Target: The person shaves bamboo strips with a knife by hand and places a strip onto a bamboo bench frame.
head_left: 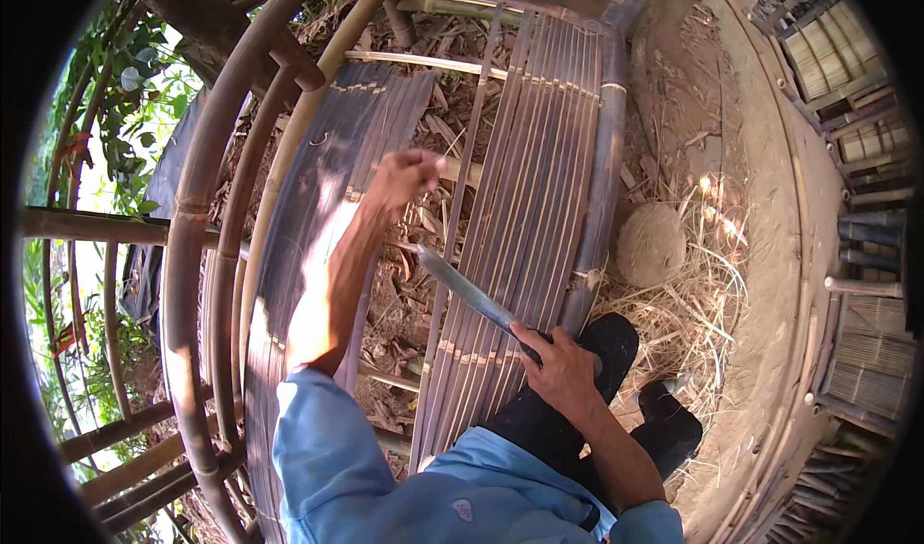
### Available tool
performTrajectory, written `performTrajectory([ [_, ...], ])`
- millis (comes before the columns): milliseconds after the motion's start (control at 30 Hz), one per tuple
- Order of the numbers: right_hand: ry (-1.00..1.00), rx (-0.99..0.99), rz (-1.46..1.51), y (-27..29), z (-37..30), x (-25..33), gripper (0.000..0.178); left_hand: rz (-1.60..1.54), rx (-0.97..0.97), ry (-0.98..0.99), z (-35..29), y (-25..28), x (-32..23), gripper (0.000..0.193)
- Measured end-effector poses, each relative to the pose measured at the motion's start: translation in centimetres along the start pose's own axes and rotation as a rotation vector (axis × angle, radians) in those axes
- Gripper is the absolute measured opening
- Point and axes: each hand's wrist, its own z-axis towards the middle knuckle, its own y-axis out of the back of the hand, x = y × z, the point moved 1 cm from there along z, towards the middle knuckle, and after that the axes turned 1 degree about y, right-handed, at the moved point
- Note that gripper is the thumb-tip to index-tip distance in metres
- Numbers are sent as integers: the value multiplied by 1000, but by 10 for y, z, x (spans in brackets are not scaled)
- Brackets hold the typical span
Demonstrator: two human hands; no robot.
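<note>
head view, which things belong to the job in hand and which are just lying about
Seemingly in use:
knife, in the right hand
slatted bench, below the blurred left hand

Seemingly lying about:
straw-like strips
round slab on the ground
dry leaf litter

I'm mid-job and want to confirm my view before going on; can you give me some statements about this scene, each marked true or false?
1. The right hand grips the knife by its handle. True.
2. The blade points back at the person's body. False: it points away, forward and to the left.
3. The left hand is farther forward than the right. True.
4. Dry leaves show through the gap between the bench slats. True.
5. The pale straw lies left of the bench. False: the straw is on the ground to its right.
</note>
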Motion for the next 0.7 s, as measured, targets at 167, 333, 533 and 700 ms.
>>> performTrajectory([
  [167, 20, 25, 15, -4, -2, 1, 58, -37, -8, -222, -110, 72, -48, 15],
  [333, 4, -27, 135, 12, -3, 0, 53, 794, -345, -606, -202, 39, -29, 33],
  [533, 71, -183, 185, 9, 11, -6, 55, 899, -213, -189, -302, -28, 154, 35],
  [700, 99, -96, 43, 1, 28, -2, 56, 739, -399, -243, -320, -38, 226, 21],
])
